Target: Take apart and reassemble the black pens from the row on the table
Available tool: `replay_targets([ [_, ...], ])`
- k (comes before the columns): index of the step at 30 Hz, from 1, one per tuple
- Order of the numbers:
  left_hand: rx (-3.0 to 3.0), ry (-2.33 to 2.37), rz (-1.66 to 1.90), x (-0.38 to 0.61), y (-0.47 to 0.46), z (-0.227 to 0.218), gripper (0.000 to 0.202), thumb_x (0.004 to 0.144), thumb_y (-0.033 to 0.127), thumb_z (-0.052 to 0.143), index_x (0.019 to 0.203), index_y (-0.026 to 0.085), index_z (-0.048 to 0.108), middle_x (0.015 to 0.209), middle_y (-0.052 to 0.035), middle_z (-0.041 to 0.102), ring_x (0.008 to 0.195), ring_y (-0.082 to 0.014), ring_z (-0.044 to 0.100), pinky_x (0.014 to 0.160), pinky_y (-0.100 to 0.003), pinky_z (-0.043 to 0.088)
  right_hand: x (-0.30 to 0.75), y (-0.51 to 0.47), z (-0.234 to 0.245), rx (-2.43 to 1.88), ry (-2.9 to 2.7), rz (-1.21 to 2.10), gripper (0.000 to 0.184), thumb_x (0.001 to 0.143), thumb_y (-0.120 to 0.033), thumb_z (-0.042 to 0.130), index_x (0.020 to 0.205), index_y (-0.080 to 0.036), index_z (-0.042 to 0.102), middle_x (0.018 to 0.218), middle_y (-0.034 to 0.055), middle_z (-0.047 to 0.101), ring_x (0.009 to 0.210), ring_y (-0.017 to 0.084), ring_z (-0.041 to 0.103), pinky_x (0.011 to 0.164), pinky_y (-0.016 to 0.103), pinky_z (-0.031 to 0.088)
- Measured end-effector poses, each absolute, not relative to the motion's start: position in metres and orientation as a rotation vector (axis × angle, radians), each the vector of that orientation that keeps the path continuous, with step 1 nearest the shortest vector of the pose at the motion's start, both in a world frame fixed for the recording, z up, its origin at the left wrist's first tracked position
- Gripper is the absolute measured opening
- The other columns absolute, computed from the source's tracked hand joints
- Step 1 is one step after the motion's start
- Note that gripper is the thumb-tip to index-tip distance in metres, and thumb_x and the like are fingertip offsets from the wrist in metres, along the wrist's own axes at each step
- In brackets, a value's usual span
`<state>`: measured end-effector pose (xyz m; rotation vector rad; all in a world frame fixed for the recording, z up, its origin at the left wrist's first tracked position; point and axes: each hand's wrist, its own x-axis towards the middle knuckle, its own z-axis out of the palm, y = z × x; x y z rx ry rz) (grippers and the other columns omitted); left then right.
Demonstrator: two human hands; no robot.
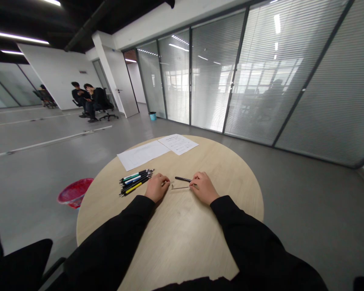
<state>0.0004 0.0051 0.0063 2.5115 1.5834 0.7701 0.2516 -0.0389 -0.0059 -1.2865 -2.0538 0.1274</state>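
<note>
The round desk (176, 236) fills the lower centre, two paper sheets (144, 154) along its upper edge, a pen pile (136, 182) left of centre. Mid-frame, I cannot tell whether the left hand (158, 187) holds anything; the right hand (204, 188), fingers narrow beside a black barrel (183, 179), pinches a thin rod (181, 187).

Grey floor (315, 210), glass partition (151, 81), apparently with blinds (261, 101)

This looks like an office, shown by pens (136, 185) and printed paper (178, 144) on the round table (176, 242), glass partitions (148, 76) with blinds (212, 81) beyond the table, a wheeled chair (108, 106) bearing a seated person (98, 98) far beyond the table's left side, and strip lights (21, 37) high beyond it.
</note>
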Motion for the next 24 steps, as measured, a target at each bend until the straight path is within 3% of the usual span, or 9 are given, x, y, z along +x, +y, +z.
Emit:
replay_targets([
  [24, 2.527, 1.531, 0.716, -0.0006, 0.0046, 0.0071, 0.02, 0.086, 0.03, 0.054, 0.086, 0.02, 0.072, 0.087, -0.0067, 0.063, 0.084, -0.0215, 0.059, 0.08, -0.033, 0.043, 0.248, -0.0395, -0.0083, -1.357, -2.193, 0.141, 0.008, 0.085, -0.021, 0.067, 0.082, -0.02, 0.074, 0.097, 0.0065, 0.06, 0.098, 0.022, 0.046, 0.089, 0.035, 0.037],
])
